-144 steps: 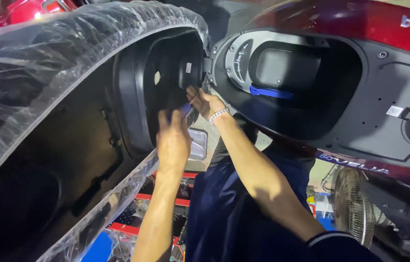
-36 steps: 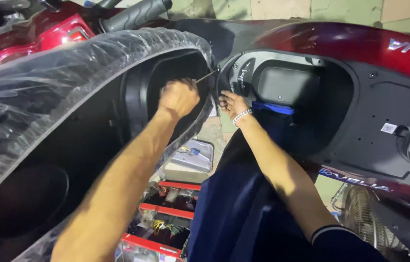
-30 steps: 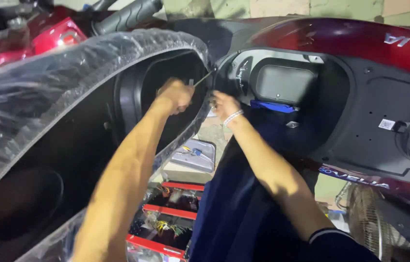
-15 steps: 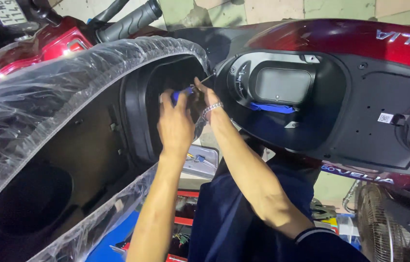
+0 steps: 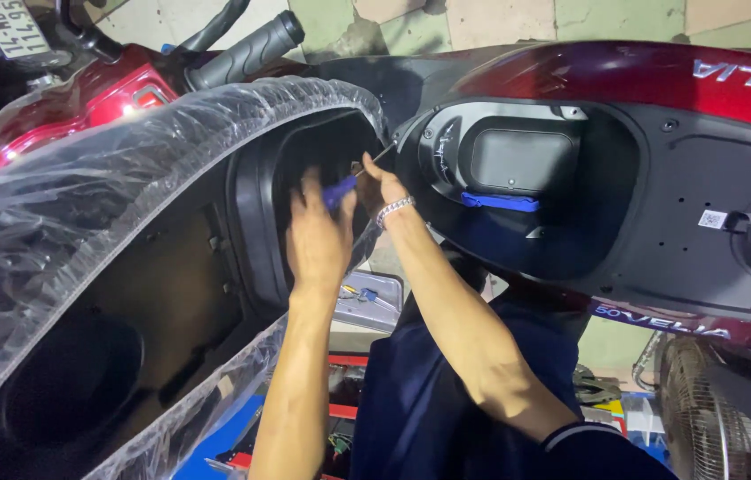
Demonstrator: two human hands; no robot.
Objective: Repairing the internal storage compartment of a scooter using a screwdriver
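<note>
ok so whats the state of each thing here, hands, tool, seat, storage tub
left hand: raised, gripping the blue-handled screwdriver
right hand: at the screwdriver's shaft by the hinge
screwdriver: tip pointed at the hinge gap
scooter seat: flipped up, plastic-wrapped
storage tub: open, a blue part inside
handlebar grip: untouched
fan: spinning or not, cannot tell

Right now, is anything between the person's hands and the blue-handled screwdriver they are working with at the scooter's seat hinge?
Nothing visible. The left hand is wrapped on the blue-handled screwdriver, and the right hand touches its shaft beside the black plastic seat underside. The tip's contact point is too small to make out.
</note>
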